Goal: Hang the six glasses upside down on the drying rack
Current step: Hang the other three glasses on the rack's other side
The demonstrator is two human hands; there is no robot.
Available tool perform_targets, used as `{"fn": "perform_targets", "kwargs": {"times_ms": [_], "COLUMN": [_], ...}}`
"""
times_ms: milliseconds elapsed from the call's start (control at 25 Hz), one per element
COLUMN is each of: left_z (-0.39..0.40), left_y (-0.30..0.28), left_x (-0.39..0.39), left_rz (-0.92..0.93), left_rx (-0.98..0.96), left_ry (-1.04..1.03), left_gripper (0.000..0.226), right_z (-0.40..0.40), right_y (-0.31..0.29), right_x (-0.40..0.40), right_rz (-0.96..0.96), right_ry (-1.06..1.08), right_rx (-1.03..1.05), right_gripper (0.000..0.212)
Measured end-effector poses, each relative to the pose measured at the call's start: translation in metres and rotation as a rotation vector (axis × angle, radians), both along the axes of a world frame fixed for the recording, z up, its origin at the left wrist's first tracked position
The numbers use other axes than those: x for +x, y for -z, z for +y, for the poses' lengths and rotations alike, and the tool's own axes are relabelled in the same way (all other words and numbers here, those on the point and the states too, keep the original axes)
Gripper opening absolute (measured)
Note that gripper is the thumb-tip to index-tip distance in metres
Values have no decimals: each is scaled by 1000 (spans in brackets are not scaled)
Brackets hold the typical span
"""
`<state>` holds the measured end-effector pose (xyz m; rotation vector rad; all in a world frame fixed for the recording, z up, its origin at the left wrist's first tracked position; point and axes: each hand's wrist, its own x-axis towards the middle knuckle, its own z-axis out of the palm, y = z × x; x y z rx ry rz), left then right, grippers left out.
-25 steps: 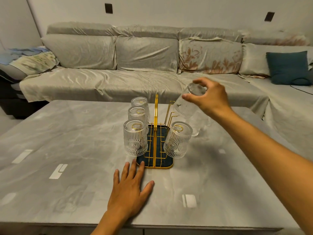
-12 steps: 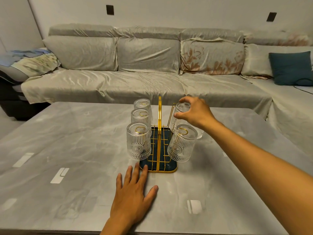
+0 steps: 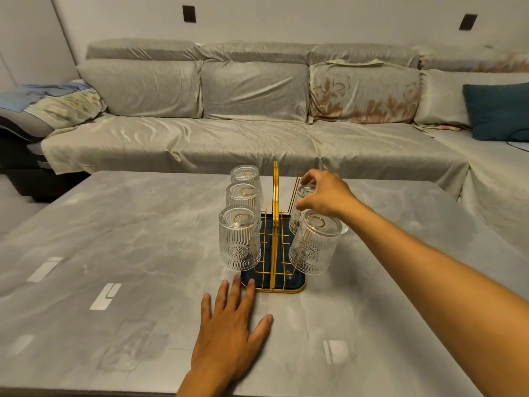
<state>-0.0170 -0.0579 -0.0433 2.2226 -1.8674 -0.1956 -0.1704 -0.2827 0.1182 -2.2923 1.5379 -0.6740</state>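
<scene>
Lower centre, planted on the table [image 3: 114,224]: left hand [image 3: 229,325], palm down, fingers spread, gripping nothing, fingertips just beside the near edge of the rack [image 3: 275,224]. Same spot as a second ago, apparently steadying.

Left of the gold handle, unchanged: three glasses [image 3: 240,239] in a row running back toward frame centre, all upside down on their pegs.

Right of the handle, the change. Near glass [image 3: 313,245] hung as before. Behind it, the fifth glass [image 3: 305,193], a second ago held high and tilted over the right of the rack, now brought down, inverted, onto the middle peg. Closed over its upturned base: right hand [image 3: 323,196], fingertips pinching the sides, not yet let go. Whether fully seated on the peg: hidden by the hand.

Back peg [image 3: 299,174] on the right side bare, its gold loop showing just beside the fingers.

Meaning for the task: five of six as good as hung, pending release; one peg left for one glass. Sixth glass not clearly visible, possibly behind the right forearm.

Writing and brands: none readable. Only pressed ribbing and a round medallion on the glasses, no label on the rack.
</scene>
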Motion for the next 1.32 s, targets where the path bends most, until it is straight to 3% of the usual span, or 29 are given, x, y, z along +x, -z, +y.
{"fn": "perform_targets", "kwargs": {"times_ms": [240,360,440,520,680,760,880,1040,1120,1320], "left_z": [-2,-1,-1,-1,1,1,1,-2,-3,-2], "left_y": [-1,-1,-1,-2,-2,-2,1,4,4,5], "left_x": [0,2,3,1,-2,-1,0,0,1,0], "left_rz": [3,-16,-25,-39,-31,-22,-10,2,-4,-24], "left_rx": [10,-7,-10,-15,-21,-25,-36,-48,-44,-14], "left_ry": [-11,-1,1,8,12,5,-4,-14,-18,-19], "left_gripper": [72,76,77,78,76,75,73,71,71,72], "right_z": [-2,4,1,-4,-20,-27,-44,-63,-64,-45], "right_y": [-7,-14,-4,20,76,92,109,116,115,97], "right_x": [1,-17,-43,-71,-96,-89,-78,-74,-75,-86], "right_rz": [49,-292,-565,-673,-568,-586,-638,-582,-621,-701], "right_ry": [-65,-52,176,423,441,372,333,323,343,400], "right_rx": [124,98,-70,-92,330,388,391,415,386,300], "right_gripper": [60,53,35,27,77,96,108,91,76,62]}}
